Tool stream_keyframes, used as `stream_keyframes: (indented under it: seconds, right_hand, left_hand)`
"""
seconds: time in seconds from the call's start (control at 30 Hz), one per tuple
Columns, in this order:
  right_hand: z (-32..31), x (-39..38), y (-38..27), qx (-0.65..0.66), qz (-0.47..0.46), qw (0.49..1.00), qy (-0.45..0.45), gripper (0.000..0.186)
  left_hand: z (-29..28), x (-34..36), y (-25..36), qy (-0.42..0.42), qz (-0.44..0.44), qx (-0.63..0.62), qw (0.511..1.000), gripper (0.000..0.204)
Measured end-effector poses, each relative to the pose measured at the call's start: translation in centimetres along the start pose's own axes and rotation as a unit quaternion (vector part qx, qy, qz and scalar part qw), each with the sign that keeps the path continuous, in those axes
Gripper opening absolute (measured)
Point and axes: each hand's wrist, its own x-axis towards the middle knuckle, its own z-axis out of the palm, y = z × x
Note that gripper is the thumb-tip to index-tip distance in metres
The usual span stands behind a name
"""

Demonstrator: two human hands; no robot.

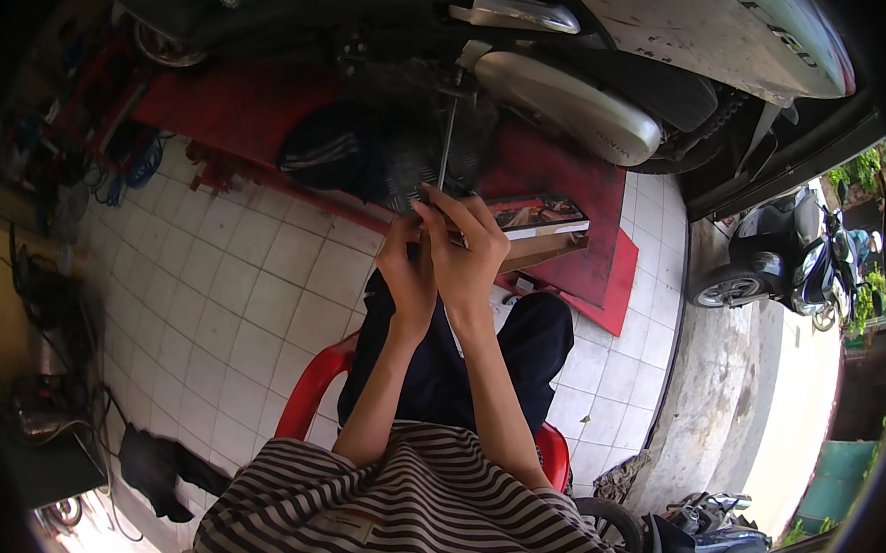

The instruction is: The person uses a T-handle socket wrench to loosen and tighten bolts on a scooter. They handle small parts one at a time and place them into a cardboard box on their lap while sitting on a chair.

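Observation:
My left hand (pixel 405 266) and my right hand (pixel 465 247) are raised close together above my lap. The fingers of both are bent and drawn together at the tips. Whatever they pinch is too small or too hidden to make out. Just beyond the fingertips a thin metal rod (pixel 448 144) slants up toward the underside of a motorcycle. A pale narrow strip (pixel 454 334) shows between my wrists. Beside my right hand, an open cardboard box (pixel 551 228) with a printed picture lies on a red platform (pixel 604 193).
The motorcycle's silver-grey cover (pixel 575 109) looms over the platform. A dark cap-like bundle (pixel 331 152) lies left of the rod. I sit on a red plastic chair (pixel 314 388) over white floor tiles (pixel 214 308). Another motorcycle (pixel 782 254) stands outside at right.

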Motion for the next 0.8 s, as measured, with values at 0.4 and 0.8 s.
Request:
stream_keyframes:
  seconds: [0.4,0.8]
  right_hand:
    - [-1.9,-5.7,6.5,0.242,0.268,0.929,0.086,0.032]
    - [-2.9,-2.7,0.5,0.271,0.203,0.94,0.04,0.029]
  left_hand:
    - [0.2,0.2,1.8,-0.017,-0.219,-0.384,0.897,0.033]
    - [1.7,-0.9,-0.7,0.118,-0.208,-0.284,0.928,0.032]
